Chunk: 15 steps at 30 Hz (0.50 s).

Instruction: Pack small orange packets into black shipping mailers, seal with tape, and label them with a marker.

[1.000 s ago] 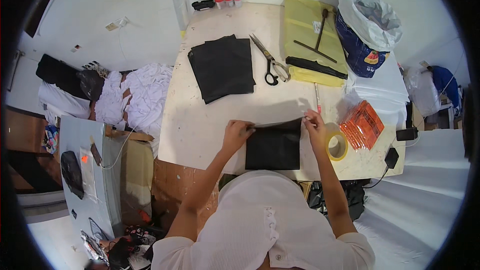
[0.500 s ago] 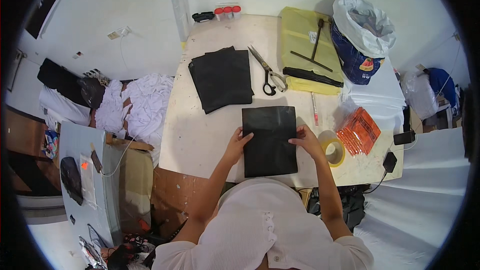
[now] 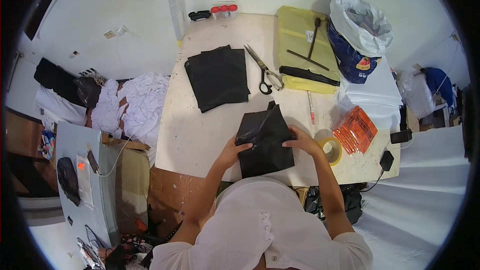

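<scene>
A black plastic sheet (image 3: 265, 152), possibly a flat bag, is held between my hands at the table's near edge. Its middle is creased, and its top edge rises to an uneven peak. My left hand (image 3: 231, 153) grips the left side, thumb on top and fingers mostly hidden underneath. On the opposite side my right hand (image 3: 302, 140) pinches the edge, its thumb pointing inward. Beyond it to the left lies a loose stack of similar black sheets (image 3: 217, 79). Scissors (image 3: 265, 72) with black and metal handles rest beside that stack, blades slightly apart.
A roll of tape (image 3: 336, 158) sits near my right hand, beside orange packets (image 3: 356, 130) and a slim red-and-clear pen-like item (image 3: 311, 110). Farther back are a yellow folded package (image 3: 297, 30) with a T-shaped metal tool (image 3: 314, 45), a blue-and-white sack (image 3: 350, 52) and red-lidded jars (image 3: 224, 11).
The black sheet was flat and rectangular; now it is creased and peaked at the top. Both hands have shifted inward on it, slightly nearer each other.
</scene>
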Each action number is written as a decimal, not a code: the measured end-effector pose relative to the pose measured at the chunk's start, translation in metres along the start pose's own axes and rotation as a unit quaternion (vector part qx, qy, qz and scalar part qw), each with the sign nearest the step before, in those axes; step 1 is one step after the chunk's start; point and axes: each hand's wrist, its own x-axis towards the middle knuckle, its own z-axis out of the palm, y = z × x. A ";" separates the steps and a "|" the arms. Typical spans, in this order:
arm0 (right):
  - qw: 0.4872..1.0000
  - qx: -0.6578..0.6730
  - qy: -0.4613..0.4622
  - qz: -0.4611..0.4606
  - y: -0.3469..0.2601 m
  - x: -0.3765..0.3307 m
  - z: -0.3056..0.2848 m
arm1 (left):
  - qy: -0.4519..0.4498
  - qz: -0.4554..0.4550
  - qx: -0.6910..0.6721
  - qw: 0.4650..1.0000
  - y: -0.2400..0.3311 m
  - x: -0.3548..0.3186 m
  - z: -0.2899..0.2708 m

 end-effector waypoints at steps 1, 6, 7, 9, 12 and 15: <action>1.000 0.000 0.005 0.001 0.003 0.001 -0.002 | -0.004 -0.002 0.001 1.000 0.001 0.000 -0.002; 0.978 0.142 -0.072 0.133 -0.007 0.005 0.003 | -0.036 -0.026 -0.010 0.999 0.001 0.001 -0.010; 0.979 0.140 -0.071 0.132 -0.003 0.007 0.002 | -0.037 -0.024 -0.010 0.999 0.000 0.003 -0.010; 0.961 0.234 -0.064 0.131 0.017 0.014 -0.002 | -0.001 -0.033 -0.044 0.999 -0.002 0.006 -0.008; 0.948 0.283 -0.045 0.138 0.029 0.017 -0.006 | 0.003 -0.053 -0.058 0.997 -0.003 0.006 -0.006; 0.951 0.271 -0.015 0.150 0.012 0.011 0.007 | 0.022 -0.080 -0.021 0.996 -0.004 0.006 -0.004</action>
